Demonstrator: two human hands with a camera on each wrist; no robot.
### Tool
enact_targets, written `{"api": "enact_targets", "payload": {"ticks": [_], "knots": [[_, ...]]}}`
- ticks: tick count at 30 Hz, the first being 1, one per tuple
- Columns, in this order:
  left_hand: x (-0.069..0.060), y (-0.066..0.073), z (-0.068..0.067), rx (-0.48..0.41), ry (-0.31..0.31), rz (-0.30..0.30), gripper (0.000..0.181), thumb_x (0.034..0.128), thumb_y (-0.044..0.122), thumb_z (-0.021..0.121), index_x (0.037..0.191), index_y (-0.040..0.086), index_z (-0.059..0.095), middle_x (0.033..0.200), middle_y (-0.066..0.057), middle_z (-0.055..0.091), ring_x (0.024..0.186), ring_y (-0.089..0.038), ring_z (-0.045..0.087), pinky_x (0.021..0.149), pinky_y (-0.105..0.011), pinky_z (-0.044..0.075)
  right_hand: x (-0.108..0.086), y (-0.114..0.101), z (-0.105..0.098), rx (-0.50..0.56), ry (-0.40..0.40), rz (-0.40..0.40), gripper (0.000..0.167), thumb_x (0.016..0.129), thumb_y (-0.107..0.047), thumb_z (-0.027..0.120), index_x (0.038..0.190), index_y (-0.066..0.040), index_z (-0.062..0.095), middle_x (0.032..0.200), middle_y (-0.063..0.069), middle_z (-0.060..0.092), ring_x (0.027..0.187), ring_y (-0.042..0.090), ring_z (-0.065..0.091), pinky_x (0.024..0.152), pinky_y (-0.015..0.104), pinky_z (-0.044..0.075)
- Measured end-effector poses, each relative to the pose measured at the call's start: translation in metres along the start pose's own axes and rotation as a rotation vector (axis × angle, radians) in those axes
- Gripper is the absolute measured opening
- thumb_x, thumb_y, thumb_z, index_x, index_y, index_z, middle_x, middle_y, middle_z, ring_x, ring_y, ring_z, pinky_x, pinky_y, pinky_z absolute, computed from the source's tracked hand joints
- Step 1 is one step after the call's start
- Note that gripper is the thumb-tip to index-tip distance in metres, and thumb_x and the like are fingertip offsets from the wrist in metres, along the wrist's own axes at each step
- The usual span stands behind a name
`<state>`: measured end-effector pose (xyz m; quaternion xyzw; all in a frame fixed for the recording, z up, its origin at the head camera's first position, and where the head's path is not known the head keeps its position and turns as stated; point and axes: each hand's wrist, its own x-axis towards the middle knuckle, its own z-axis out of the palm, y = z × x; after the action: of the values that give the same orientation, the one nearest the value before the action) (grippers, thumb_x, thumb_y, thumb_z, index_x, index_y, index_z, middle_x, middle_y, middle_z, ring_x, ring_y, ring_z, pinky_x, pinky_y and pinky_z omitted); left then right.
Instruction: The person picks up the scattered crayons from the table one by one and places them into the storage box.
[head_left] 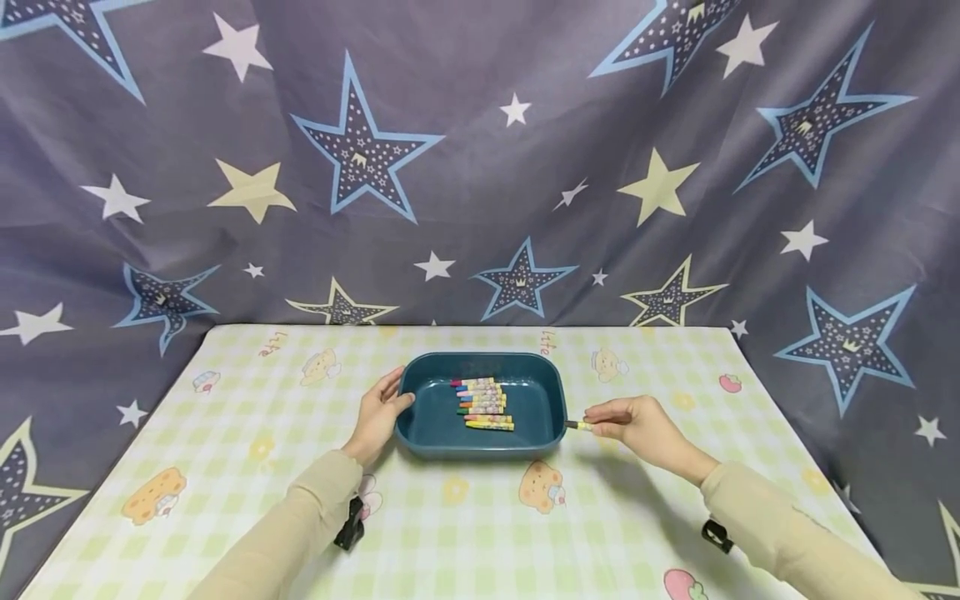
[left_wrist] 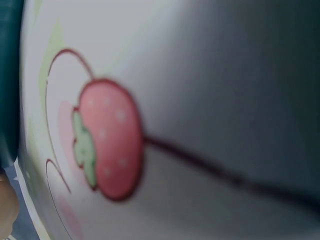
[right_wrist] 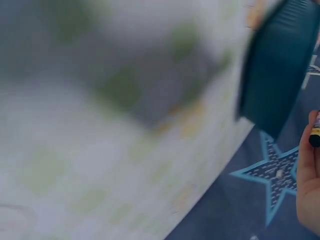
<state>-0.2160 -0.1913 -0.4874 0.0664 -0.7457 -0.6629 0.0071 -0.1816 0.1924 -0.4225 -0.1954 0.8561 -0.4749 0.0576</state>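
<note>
A dark teal plastic bin (head_left: 420,446) stands on the table, with several crayons (head_left: 483,404) in patterned wrappers lying side by side inside it. At its left end my left hand (head_left: 378,419) grips the rim, thumb over the edge and fingers along the outer wall. Just beyond the right end, my right hand (head_left: 637,427) pinches a black crayon (head_left: 577,425), its dark tip pointing at the bin wall. The right wrist view shows that crayon (right_wrist: 315,135) at the frame's edge beside the bin's side (right_wrist: 275,70). Only a sliver of the left hand (left_wrist: 7,207) appears in the left wrist view.
A checked tablecloth (head_left: 262,500) with cartoon prints covers the table. Behind the table's far edge hangs a dark curtain (head_left: 480,192) patterned with stars. A black wrist strap shows under each sleeve.
</note>
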Motion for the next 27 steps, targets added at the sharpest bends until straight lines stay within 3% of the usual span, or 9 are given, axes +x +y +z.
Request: {"api": "enact_targets", "payload": {"ticks": [5, 12, 16, 21, 27], "knots": [[-0.003, -0.004, 0.0, -0.011, 0.001, -0.009, 0.056, 0.0874, 0.008, 0.055, 0.14, 0.01, 0.037, 0.141, -0.014, 0.04, 0.131, -0.027, 0.037, 0.108, -0.038, 0.034, 0.024, -0.013, 0.018, 0.062, -0.023, -0.029, 0.023, 0.078, -0.003, 0.068, 0.099, 0.006, 0.068, 0.099, 0.019, 0.068, 0.085, 0.011, 0.068, 0.072, 0.018, 0.055], [-0.017, 0.024, 0.0, -0.042, -0.018, -0.025, 0.056, 0.0878, 0.004, 0.053, 0.14, 0.003, 0.034, 0.143, -0.019, 0.036, 0.132, -0.031, 0.035, 0.109, -0.04, 0.032, 0.06, -0.02, 0.053, 0.122, -0.037, -0.055, 0.024, 0.077, 0.002, 0.068, 0.101, 0.007, 0.067, 0.094, 0.02, 0.069, 0.085, 0.022, 0.069, 0.073, 0.023, 0.056], [-0.017, 0.023, -0.001, -0.046, -0.008, -0.017, 0.056, 0.0878, 0.004, 0.053, 0.14, 0.003, 0.034, 0.142, -0.019, 0.037, 0.132, -0.032, 0.035, 0.109, -0.041, 0.032, 0.078, -0.016, 0.074, 0.146, -0.022, -0.049, 0.026, 0.076, 0.001, 0.069, 0.102, 0.006, 0.067, 0.094, 0.018, 0.069, 0.085, 0.024, 0.068, 0.073, 0.023, 0.056], [-0.019, 0.02, 0.001, -0.049, -0.013, -0.026, 0.056, 0.0873, 0.003, 0.054, 0.14, 0.003, 0.035, 0.142, -0.019, 0.038, 0.132, -0.031, 0.036, 0.109, -0.039, 0.032, 0.086, -0.012, 0.092, 0.157, -0.075, -0.052, 0.027, 0.076, -0.001, 0.07, 0.102, 0.006, 0.067, 0.095, 0.019, 0.069, 0.085, 0.025, 0.068, 0.072, 0.024, 0.057], [-0.018, 0.024, 0.0, -0.056, -0.011, -0.022, 0.056, 0.0873, 0.003, 0.054, 0.14, 0.003, 0.035, 0.142, -0.019, 0.038, 0.132, -0.031, 0.035, 0.109, -0.04, 0.032, 0.088, -0.014, 0.099, 0.124, -0.171, -0.021, 0.023, 0.075, -0.001, 0.071, 0.098, 0.002, 0.069, 0.091, 0.016, 0.07, 0.082, 0.023, 0.068, 0.067, 0.025, 0.057]]}}
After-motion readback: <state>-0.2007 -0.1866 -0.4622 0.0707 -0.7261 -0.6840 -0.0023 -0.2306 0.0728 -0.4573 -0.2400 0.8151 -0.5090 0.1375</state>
